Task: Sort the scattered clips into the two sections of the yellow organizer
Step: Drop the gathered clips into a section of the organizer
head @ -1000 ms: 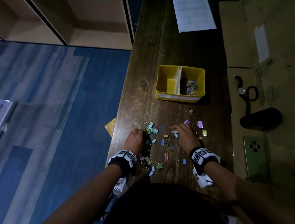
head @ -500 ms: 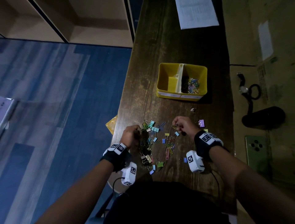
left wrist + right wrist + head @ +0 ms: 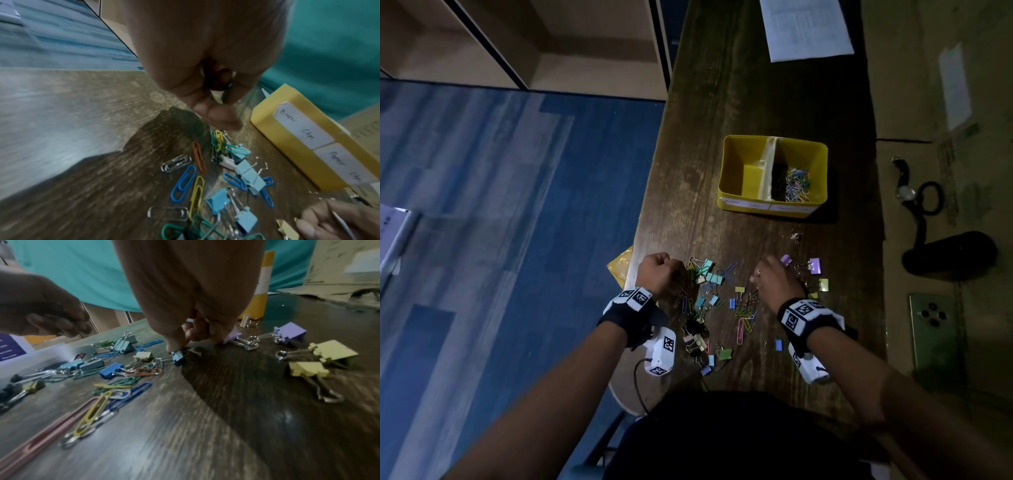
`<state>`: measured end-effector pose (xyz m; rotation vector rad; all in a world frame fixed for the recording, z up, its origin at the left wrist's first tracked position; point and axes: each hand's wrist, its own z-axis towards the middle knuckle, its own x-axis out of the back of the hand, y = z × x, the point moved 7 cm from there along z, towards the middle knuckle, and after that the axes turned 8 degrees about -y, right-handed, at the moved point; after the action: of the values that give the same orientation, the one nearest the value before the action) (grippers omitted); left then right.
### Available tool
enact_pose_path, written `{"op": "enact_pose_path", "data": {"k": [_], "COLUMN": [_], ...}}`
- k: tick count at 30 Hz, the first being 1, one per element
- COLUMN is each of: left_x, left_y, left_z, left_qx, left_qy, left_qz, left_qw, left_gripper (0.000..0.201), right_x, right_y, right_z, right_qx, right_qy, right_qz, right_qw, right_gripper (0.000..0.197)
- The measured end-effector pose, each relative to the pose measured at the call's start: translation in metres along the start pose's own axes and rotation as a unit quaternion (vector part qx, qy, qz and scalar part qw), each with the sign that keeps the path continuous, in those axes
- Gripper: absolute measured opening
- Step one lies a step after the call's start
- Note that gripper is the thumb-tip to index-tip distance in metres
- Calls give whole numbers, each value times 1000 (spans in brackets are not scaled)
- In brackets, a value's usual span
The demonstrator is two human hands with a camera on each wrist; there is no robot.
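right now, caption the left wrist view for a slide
Left hand gripping clips above scattered paper and binder clips, beside the labelled yellow organizer.

A dark wooden table carries a yellow two-section organizer mid-surface, scattered coloured binder and paper clips near, a white printed sheet far.

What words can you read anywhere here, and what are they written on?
"Binder Clips": white label on the yellow organizer, left section.
"Paper Clips": second label beside it.
Printed sheet on the table: too small to read.
Wristband markers: patterns, no words.
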<state>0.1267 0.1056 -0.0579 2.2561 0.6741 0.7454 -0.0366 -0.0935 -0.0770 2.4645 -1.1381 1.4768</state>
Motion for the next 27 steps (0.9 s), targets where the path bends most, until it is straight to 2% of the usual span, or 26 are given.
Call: {"op": "enact_pose_path", "data": {"k": [3,4,5,7,9,11,14,17,19,21,23,27], "left_x": [-3,-6,-10,-21,-34,-43,-51,-53,-50,-41,-30,-6], "left_y": [5,7,11,15,17,18,22,22,21,19,13,-7], "left_z": [1,0,-1,-4,-7,-8,-9,-5,-2,-2,0,3], "left_qx": [-8,-11,-15,-24,-32,-47,-54,-64,-61,-47,-36,-17], "left_qy": [10,9,6,-6,-8,-3,-10,-32,-63,-78,-84,-73], "left_qz": [42,78,131,270,382,437,473,440,375,271,169,59], "left_qw": [999,997,991,963,924,898,879,895,923,958,981,995], "left_gripper": [16,12,16,35,44,41,33,29,26,24,22,19], "right_x": [0,0,0,-4,-11,-21,-19,-15,-9,-4,1,10], "right_y": [-1,-1,-2,0,3,7,5,-1,-2,4,11,15], "right_z": [-1,-3,-4,-3,1,9,8,2,-2,-5,-6,-16], "right_qx": [-11,-15,-17,-19,-21,-13,6,53,73,54,24,18], "right_qy": [23,28,34,32,22,-13,-28,-23,-16,-19,-16,-26], "right_qz": [-36,-46,-57,-80,-83,-106,-106,-103,-53,34,116,282], "right_qw": [999,998,998,996,996,994,994,993,996,998,993,959], "right_gripper": [25,28,29,28,27,30,28,27,26,29,30,22]}}
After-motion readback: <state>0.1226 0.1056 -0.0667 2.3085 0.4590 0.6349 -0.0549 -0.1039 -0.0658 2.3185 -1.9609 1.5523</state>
